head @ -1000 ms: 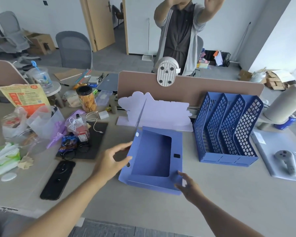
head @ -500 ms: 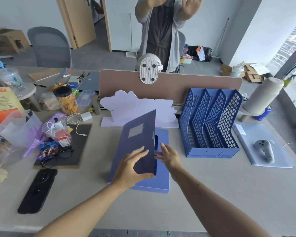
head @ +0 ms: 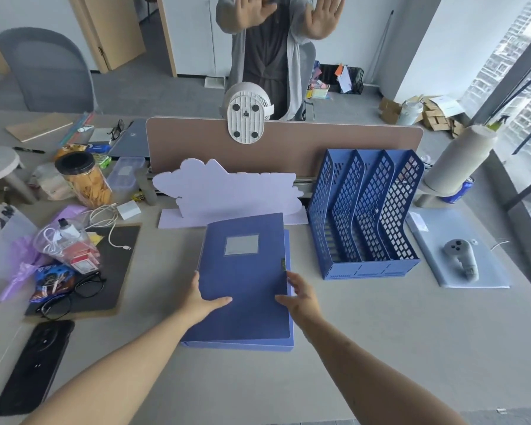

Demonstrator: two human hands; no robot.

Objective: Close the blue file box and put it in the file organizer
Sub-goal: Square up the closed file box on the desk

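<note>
Lid now down flat on blue file box (head: 242, 289), half-raised moment ago; closing nearly done. Left hand (head: 201, 299) open, pressing lid; right hand (head: 301, 297) open at clasp edge. File organizer (head: 365, 216) next.

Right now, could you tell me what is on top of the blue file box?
On the blue file box rest its grey label and both hands: left hand, right hand. The closed lid hides the inside.

Matt plastic file box (head: 246, 280); perforated plastic file organizer (head: 365, 213).
</note>
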